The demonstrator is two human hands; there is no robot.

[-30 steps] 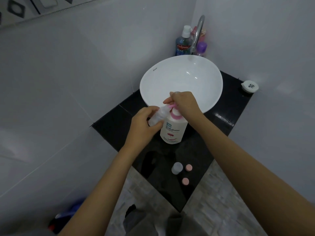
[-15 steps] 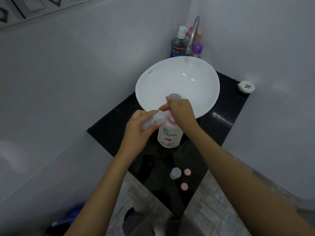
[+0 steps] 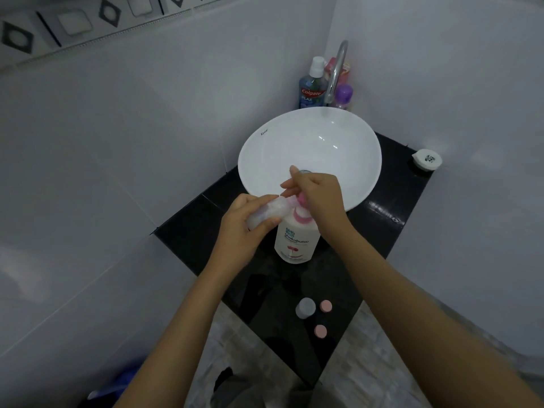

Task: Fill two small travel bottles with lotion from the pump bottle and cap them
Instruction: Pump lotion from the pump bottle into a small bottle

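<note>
A white pump bottle (image 3: 295,241) with a pink pump stands on the black counter (image 3: 379,231) in front of the basin. My right hand (image 3: 319,194) rests on top of its pump head. My left hand (image 3: 244,223) holds a clear small travel bottle (image 3: 266,213), tilted with its mouth against the pump spout. A second small clear bottle (image 3: 305,308) stands upright near the counter's front corner. Two pink caps (image 3: 326,306) (image 3: 320,331) lie beside it.
A white round basin (image 3: 309,142) fills the back of the counter under a chrome tap (image 3: 335,75). A blue mouthwash bottle (image 3: 312,86) and a purple-capped bottle (image 3: 343,97) stand behind it. A small white round container (image 3: 426,159) sits at the right corner.
The view shifted slightly. My hands stay at the pump bottle; my right hand presses lower on the pump head and the travel bottle stays at the spout.
</note>
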